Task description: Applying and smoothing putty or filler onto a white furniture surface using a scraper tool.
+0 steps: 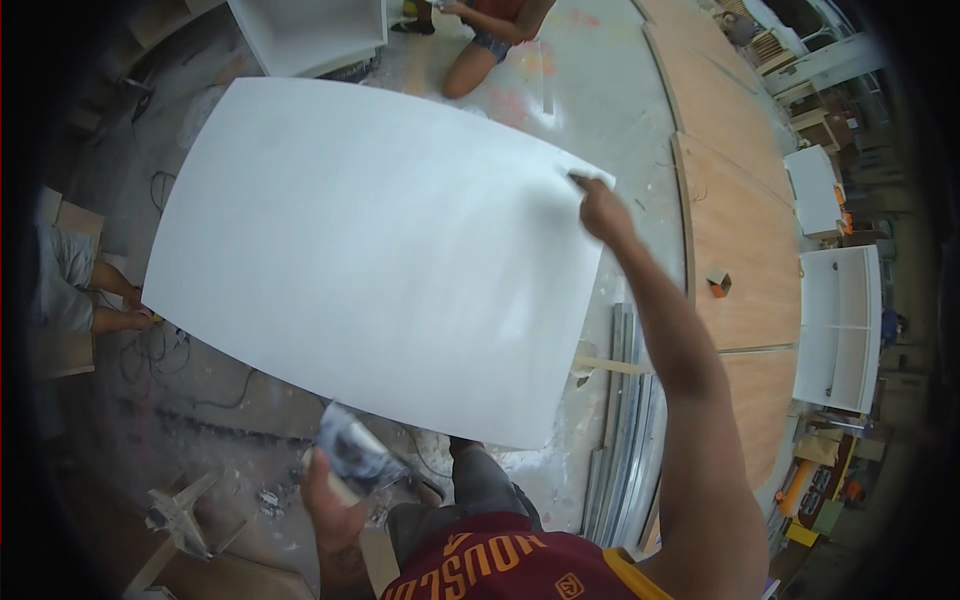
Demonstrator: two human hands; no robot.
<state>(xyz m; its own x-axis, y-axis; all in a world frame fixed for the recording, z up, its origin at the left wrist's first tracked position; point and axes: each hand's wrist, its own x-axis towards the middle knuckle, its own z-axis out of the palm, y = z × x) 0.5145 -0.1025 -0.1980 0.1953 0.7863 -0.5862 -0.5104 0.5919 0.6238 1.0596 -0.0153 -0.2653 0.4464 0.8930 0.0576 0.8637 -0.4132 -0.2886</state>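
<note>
A large white panel (380,250) lies flat in front of me, spread across the middle of the view. My right hand (606,212) reaches to its far right corner, fingers closed together. A small dark tip (576,178) shows at the fingers, too small to name, and the hand's shadow falls on the white surface. Low on the left, my left hand (333,500) grips a flat-sided, pale piece with grey smears (352,450), just off the panel's near edge. I cannot tell what kind of thing that piece is.
At the far side a person (490,40) crouches by a white cabinet box (310,35). Another person's hands (125,305) are at the panel's left corner. Metal channels (625,420) and wooden boards (740,220) lie to the right. Cables (235,395) cross the floor at left.
</note>
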